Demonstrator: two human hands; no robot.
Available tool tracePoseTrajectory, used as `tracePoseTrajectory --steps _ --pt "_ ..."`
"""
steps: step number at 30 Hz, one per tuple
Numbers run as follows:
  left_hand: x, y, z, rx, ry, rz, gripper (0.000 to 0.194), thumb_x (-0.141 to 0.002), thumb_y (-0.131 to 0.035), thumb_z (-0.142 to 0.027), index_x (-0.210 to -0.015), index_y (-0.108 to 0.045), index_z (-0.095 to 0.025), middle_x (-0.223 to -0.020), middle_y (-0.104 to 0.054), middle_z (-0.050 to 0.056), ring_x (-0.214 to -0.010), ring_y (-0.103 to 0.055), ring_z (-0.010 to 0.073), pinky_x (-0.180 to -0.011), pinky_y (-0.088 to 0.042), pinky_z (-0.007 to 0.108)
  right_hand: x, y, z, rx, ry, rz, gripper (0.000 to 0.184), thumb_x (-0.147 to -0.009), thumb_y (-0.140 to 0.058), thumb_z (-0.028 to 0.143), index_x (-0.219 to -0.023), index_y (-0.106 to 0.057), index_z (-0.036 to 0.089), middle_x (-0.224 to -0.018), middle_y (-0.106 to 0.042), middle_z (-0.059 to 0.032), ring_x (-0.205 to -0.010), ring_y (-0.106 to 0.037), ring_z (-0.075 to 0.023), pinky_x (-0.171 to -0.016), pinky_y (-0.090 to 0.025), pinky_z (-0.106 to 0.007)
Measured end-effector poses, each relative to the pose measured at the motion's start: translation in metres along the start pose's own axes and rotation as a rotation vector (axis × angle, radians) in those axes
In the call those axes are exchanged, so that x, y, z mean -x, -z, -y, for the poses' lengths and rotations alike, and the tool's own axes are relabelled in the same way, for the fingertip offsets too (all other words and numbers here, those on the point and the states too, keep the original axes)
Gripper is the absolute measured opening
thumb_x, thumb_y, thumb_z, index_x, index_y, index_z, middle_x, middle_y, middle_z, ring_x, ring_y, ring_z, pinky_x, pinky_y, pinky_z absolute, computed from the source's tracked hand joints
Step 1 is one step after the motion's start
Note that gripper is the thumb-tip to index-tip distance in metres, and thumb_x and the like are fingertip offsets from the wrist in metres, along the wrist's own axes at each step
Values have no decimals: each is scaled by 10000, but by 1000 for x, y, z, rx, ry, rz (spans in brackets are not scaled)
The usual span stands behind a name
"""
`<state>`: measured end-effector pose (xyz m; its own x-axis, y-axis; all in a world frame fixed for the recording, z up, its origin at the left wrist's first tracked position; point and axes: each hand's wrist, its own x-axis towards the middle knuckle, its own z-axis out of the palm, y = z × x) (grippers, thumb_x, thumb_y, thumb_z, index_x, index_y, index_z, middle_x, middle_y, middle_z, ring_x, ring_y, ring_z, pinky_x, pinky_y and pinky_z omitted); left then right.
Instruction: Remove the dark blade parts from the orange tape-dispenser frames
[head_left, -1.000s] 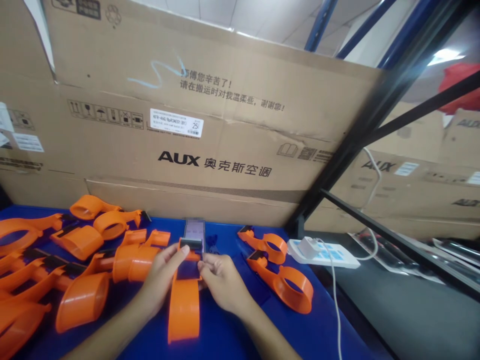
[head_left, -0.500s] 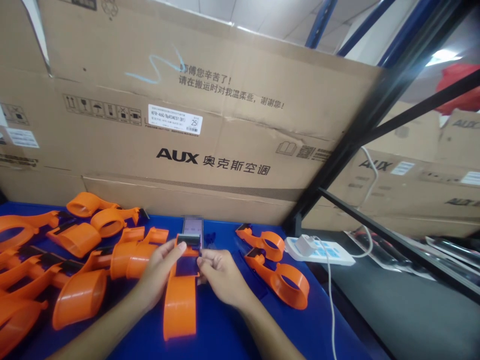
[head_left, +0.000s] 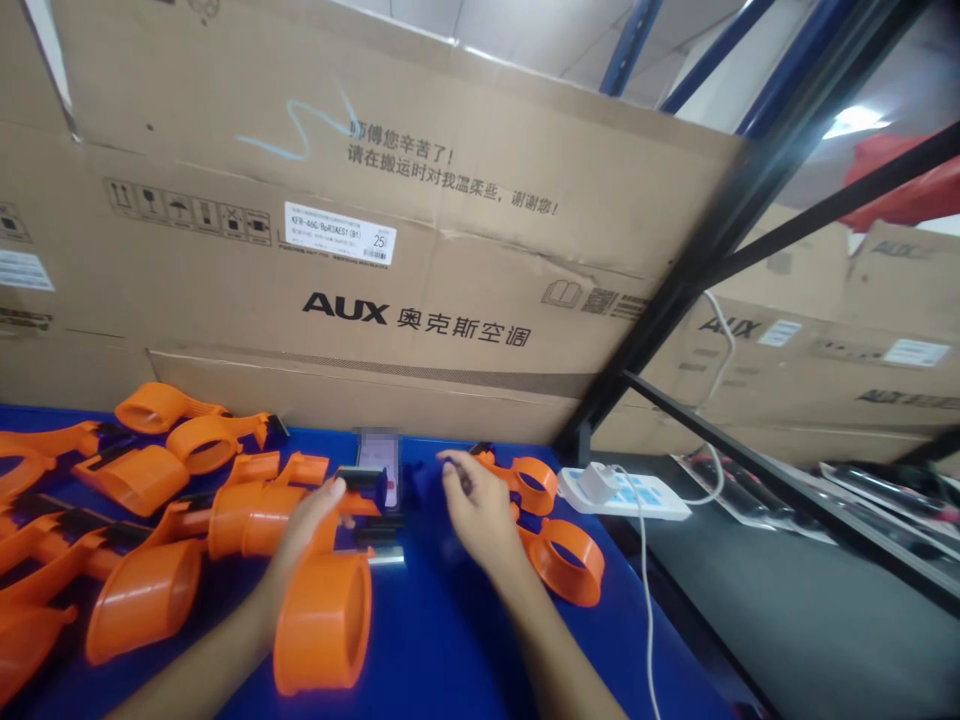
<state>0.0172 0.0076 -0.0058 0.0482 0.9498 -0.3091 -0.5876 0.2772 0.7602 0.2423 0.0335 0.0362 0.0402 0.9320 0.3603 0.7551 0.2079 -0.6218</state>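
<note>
Clear packs (head_left: 750, 490) with black items inside sit on the dark surface far right; can't see inside the big AUX cardboard (head_left: 450, 250) across the back. Blue tabletop (head_left: 442, 640) has a heap of orange dispensers (head_left: 142, 595) on the left, 2 more (head_left: 544, 563) on the right beside a white power strip (head_left: 664, 508). Left hand (head_left: 304, 530) is closed around an orange tape dispenser (head_left: 322, 625), near middle, thumb by its black roller. Right hand's (head_left: 480, 500) fingers are curled, can't tell if they're pinching anything.
</note>
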Motion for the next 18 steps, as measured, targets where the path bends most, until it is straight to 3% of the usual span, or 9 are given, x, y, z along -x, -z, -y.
tracePoseTrajectory --steps 1,3,5,9,12,18 --pt "-2 0 0 -32 2 -21 329 -966 -706 -400 -1202 -693 -172 -1150 -727 88 -949 -720 249 -803 -624 422 -4 9 -6 205 -26 -10 369 -1035 -425 322 -1235 -719 225 -1056 -799 -65 -920 -737 -227 -822 -528 -305" --pt "-7 1 1 -108 -5 -64 317 -868 -795 -460 -943 -738 -157 -812 -733 42 -694 -705 215 -618 -595 333 -10 22 -16 321 -43 11 346 -1003 -469 268 -1205 -744 211 -1127 -796 -98 -1004 -740 -258 -854 -518 -322" --pt "-11 3 2 -160 -15 -88 354 -759 -869 -491 -759 -716 -172 -610 -677 12 -542 -658 194 -510 -539 289 -11 26 -23 370 -53 51 293 -958 -523 227 -1089 -783 196 -1098 -800 -123 -1001 -745 -280 -835 -510 -328" --pt "-17 6 6 -158 -35 -53 347 -706 -893 -474 -785 -725 -181 -573 -685 0 -489 -643 178 -483 -508 269 -8 17 -27 464 -71 94 252 -921 -546 193 -903 -797 176 -941 -797 -149 -891 -746 -292 -760 -493 -333" --pt "-20 7 9 -143 -55 -28 351 -685 -902 -450 -807 -730 -170 -552 -680 -4 -455 -622 168 -454 -473 258 -6 11 -26 501 -59 83 241 -910 -561 185 -872 -798 162 -918 -787 -168 -942 -725 -309 -804 -493 -352" --pt "-10 0 11 -108 -103 -40 381 -724 -873 -493 -846 -729 -162 -624 -708 4 -501 -626 153 -484 -492 247 -6 11 -22 448 4 -13 297 -934 -570 190 -1138 -768 104 -1093 -771 -216 -1085 -670 -367 -959 -472 -463"
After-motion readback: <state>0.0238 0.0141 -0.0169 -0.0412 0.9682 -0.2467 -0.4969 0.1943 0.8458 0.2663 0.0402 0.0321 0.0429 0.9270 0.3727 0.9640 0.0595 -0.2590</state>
